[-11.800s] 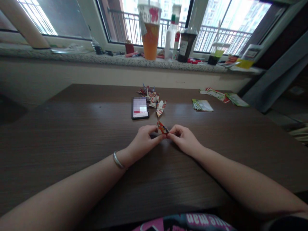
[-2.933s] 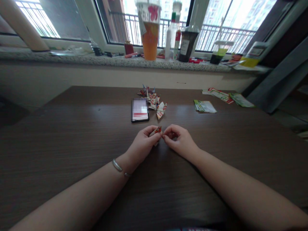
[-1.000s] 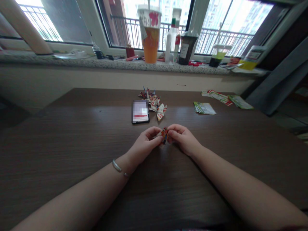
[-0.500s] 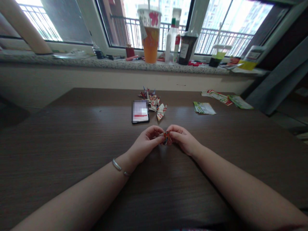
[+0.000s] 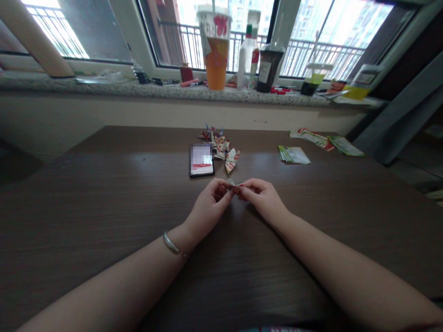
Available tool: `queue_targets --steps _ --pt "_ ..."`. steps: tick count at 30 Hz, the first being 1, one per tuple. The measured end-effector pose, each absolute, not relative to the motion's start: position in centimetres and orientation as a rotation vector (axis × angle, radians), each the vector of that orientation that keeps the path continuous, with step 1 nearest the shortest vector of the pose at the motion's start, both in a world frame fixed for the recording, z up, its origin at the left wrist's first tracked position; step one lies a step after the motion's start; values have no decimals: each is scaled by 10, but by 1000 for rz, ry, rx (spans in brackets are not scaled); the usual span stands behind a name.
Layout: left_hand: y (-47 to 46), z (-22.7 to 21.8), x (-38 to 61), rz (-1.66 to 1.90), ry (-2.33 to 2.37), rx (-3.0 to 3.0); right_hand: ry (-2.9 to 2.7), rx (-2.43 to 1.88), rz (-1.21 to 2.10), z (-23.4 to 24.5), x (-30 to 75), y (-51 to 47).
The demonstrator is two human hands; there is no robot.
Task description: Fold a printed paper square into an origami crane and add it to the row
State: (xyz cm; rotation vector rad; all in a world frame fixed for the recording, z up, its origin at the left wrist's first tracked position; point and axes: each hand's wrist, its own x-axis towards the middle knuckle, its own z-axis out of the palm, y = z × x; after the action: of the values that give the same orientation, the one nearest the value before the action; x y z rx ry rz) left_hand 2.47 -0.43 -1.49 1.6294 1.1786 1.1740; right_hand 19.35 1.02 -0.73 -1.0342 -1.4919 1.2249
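Between both hands, above the brown table [image 5: 138,221], is a small piece of folded patterned paper [image 5: 235,188]. My left hand [image 5: 212,200] pinches its left side between thumb and fingers; a silver bangle is on that wrist. My right hand [image 5: 263,196] grips the paper's right side, with fingertips close to the left ones. Much of the paper is hidden by the fingers. Just beyond lie several folded paper pieces [image 5: 231,160] with red and white patterns, in a cluster. A phone [image 5: 201,160] with a lit, blurred screen lies left of them.
At the right back of the table lie a stack of green-edged paper sheets [image 5: 294,156] and more printed sheets [image 5: 316,139]. Behind, the stone windowsill [image 5: 166,91] holds a large orange drink cup [image 5: 217,62], bottles [image 5: 245,60] and a dark cup [image 5: 269,69].
The paper has turned in my fingers and moved slightly up and left, showing less of itself. My left wrist has rotated a little. The phone and folded pieces stay in place.
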Motion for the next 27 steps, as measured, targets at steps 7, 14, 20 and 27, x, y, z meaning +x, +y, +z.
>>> queue_targets --steps 7,14,20,27 --pt "-8 -14 27 1134 1109 1604 -1528 -1039 1028 -8 193 12" --pt "-6 -12 26 1100 1118 1566 -1542 -1076 1006 -12 192 13" --pt "-4 -12 24 1142 1127 1496 -1461 -1128 1136 -10 192 13" --pt "0 -16 25 1263 1081 1120 -1158 -1090 1342 -11 191 16"
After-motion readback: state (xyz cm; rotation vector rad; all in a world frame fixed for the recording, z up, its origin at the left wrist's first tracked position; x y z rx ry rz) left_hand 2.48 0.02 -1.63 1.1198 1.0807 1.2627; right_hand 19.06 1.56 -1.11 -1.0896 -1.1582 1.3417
